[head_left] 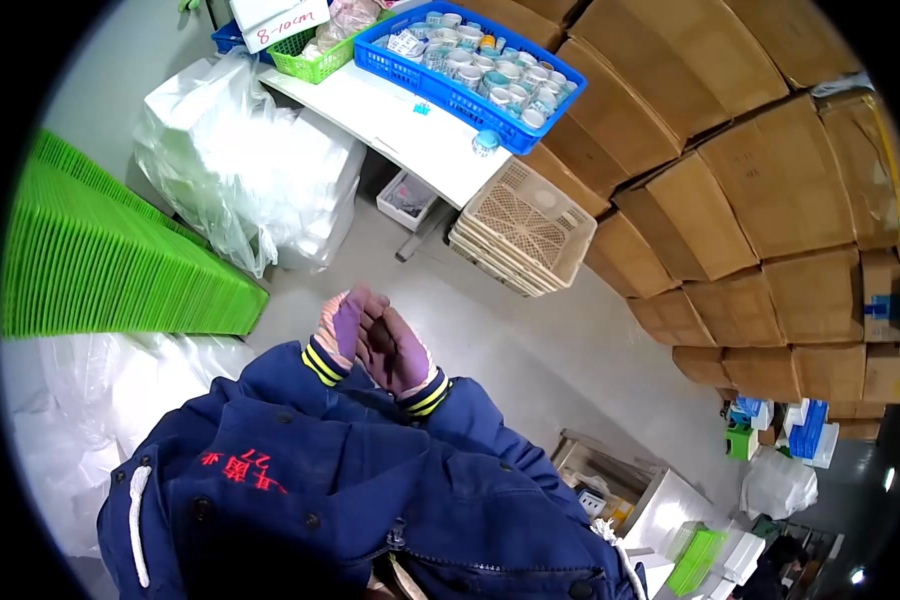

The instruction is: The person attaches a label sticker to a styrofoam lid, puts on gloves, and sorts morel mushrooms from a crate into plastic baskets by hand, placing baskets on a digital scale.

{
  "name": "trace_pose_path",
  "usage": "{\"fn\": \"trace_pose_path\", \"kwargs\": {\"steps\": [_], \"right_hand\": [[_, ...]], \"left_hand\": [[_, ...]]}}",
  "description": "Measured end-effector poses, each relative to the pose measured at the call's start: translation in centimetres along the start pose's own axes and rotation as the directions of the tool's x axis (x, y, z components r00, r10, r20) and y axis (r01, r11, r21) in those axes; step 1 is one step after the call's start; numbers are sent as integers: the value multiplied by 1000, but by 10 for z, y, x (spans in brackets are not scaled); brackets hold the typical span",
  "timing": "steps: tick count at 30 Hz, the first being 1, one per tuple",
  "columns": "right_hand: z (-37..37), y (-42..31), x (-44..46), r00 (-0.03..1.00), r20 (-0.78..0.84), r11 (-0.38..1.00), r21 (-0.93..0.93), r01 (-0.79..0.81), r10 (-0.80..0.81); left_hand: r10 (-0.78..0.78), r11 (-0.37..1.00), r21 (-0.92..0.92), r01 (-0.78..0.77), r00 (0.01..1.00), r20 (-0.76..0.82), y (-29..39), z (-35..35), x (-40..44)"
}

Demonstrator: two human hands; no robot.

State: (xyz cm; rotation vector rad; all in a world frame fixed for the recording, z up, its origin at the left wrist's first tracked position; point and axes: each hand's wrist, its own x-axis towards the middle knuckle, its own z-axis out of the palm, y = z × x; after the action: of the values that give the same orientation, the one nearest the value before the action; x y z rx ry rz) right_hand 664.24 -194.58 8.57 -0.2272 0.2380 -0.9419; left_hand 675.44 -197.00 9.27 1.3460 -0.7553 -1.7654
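My left hand (346, 318) and my right hand (394, 352) are close together in front of my chest, and their fingers meet or overlap. Both wear purple coverings, with dark blue sleeves striped yellow at the cuffs. The right hand's fingers are extended, side by side and slightly bent; the left's lean over toward them. No object shows in either hand. Beyond them stands a white table (440, 175) holding a blue basket (440, 88) full of small cups (510, 75). A round blue-and-white item (486, 143) lies near the table's corner.
Stacked beige crates (530, 225) stand beside the table. Green crates (120, 260) and plastic-wrapped white goods (240, 160) are at left. Cardboard boxes (780, 180) form a wall at right. A green basket (320, 66) is on the table. Part of another person (782, 565) shows lower right.
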Motion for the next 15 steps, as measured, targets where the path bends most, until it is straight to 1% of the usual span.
{"fn": "trace_pose_path", "kwargs": {"steps": [1,2,4,5,7,8,9,10,11,12,13,14,15], "right_hand": [[-1,-10,13,999,7,999,-22,39,-39],[-1,-20,27,997,16,996,-47,78,-77],[-7,-39,54,998,26,999,-22,50,-49],[-10,-47,69,998,18,998,-21,61,-61],[-18,-64,102,998,-20,998,-12,58,-58],[-15,-75,121,996,-2,996,0,88,-88],[-11,-87,140,993,-10,993,8,115,-115],[-8,-100,159,990,-17,990,15,141,-141],[-14,-107,177,982,51,972,-143,186,-181],[-24,-113,189,985,32,976,-135,173,-170],[-42,-115,195,981,21,894,-409,184,-192],[-58,-119,199,977,16,741,-649,173,-214],[-69,-126,203,973,21,526,-839,141,-228]], "left_hand": [[85,996,4,-85,996,-27,5,1,15],[81,997,4,-81,996,-35,7,0,33],[79,986,-138,-91,993,-87,10,-2,72],[63,984,-156,-82,991,-120,20,-1,86],[70,981,-169,-90,990,-120,36,-6,124],[87,978,-180,-107,989,-116,46,-8,142],[58,963,-257,-82,993,-100,60,-8,160],[49,962,-264,-73,994,-94,58,-18,192],[231,913,-321,-253,967,-105,49,-37,230],[393,832,-369,-415,909,-135,40,-64,262],[509,861,101,-499,844,-168,50,-98,285],[474,880,109,-462,850,-230,77,-108,301],[437,899,112,-424,851,-292,104,-118,316]]}}
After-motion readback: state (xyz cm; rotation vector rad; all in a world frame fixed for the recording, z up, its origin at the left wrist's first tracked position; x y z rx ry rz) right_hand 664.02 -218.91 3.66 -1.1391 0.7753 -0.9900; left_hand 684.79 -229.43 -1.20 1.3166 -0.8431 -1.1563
